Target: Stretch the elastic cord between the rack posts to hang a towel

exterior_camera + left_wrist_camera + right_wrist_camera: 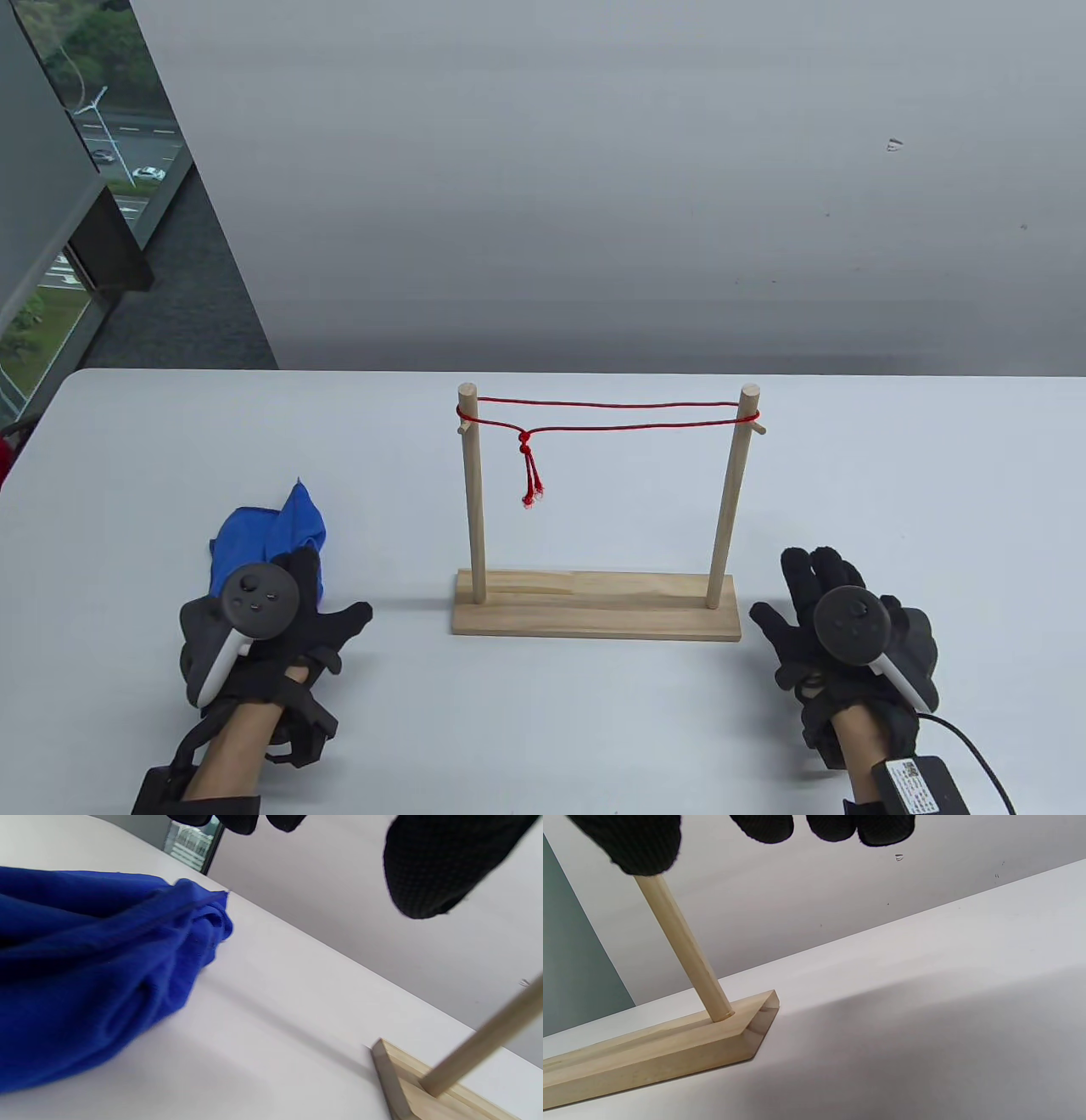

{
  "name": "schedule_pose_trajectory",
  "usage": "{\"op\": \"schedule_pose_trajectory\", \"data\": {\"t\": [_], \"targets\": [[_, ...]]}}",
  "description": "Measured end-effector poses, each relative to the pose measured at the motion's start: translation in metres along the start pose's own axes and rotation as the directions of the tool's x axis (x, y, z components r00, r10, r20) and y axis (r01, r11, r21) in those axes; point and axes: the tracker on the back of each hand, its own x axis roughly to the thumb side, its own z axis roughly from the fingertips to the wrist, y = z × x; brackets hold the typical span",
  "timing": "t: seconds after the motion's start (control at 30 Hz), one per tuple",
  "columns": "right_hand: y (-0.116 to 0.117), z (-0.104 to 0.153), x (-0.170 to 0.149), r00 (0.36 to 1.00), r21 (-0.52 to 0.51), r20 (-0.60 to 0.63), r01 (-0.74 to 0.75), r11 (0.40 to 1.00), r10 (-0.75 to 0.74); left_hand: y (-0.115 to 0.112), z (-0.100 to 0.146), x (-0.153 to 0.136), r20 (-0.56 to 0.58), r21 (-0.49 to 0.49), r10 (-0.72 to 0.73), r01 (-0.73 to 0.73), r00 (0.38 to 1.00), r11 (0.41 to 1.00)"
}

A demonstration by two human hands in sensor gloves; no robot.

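A wooden rack [594, 604] with two upright posts stands mid-table. A red elastic cord [611, 414] runs as a loop between the post tops, its knotted tail [529, 475] hanging near the left post. A crumpled blue towel [270, 535] lies on the table to the rack's left; it also shows in the left wrist view [85, 976]. My left hand [288, 611] hovers over the towel's near edge, fingers spread, holding nothing. My right hand [814, 603] is open and empty just right of the rack base [649, 1056].
The white table [594, 730] ends at a grey wall behind the rack. A window and dark floor lie beyond the table's left edge. A cable [976, 747] runs from my right wrist.
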Motion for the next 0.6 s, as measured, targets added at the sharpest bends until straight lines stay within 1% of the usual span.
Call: {"op": "schedule_pose_trajectory", "data": {"t": [0.07,0.13,0.2,0.23,0.3,0.5,0.6], "targets": [[0.0,0.0,-0.001,1.0,0.002,-0.008,-0.002,1.0,0.002,0.005,-0.005,-0.009,-0.063,-0.028,-0.028,0.026,0.998,0.999],[-0.002,0.0,-0.002,1.0,-0.009,-0.011,-0.01,1.0,0.01,0.007,-0.011,-0.016,-0.119,-0.064,-0.085,0.078,0.989,0.995],[-0.003,0.0,-0.002,1.0,-0.02,-0.013,-0.013,1.0,0.013,0.006,-0.017,-0.021,-0.174,-0.107,-0.135,0.117,0.975,0.987],[-0.002,0.0,-0.002,1.0,-0.02,-0.013,-0.014,1.0,0.014,0.005,-0.022,-0.025,-0.216,-0.149,-0.18,0.15,0.96,0.977],[-0.002,0.001,-0.003,1.0,-0.012,-0.013,-0.016,1.0,0.016,0.001,-0.028,-0.03,-0.265,-0.203,-0.215,0.164,0.94,0.965],[-0.001,0.002,-0.006,0.999,-0.002,-0.027,-0.028,1.0,0.028,-0.01,-0.042,-0.043,-0.35,-0.285,-0.331,0.237,0.876,0.929],[-0.002,0.001,-0.007,0.999,-0.004,-0.03,-0.024,1.0,0.024,-0.015,-0.048,-0.049,-0.371,-0.329,-0.373,0.256,0.85,0.909]]}}
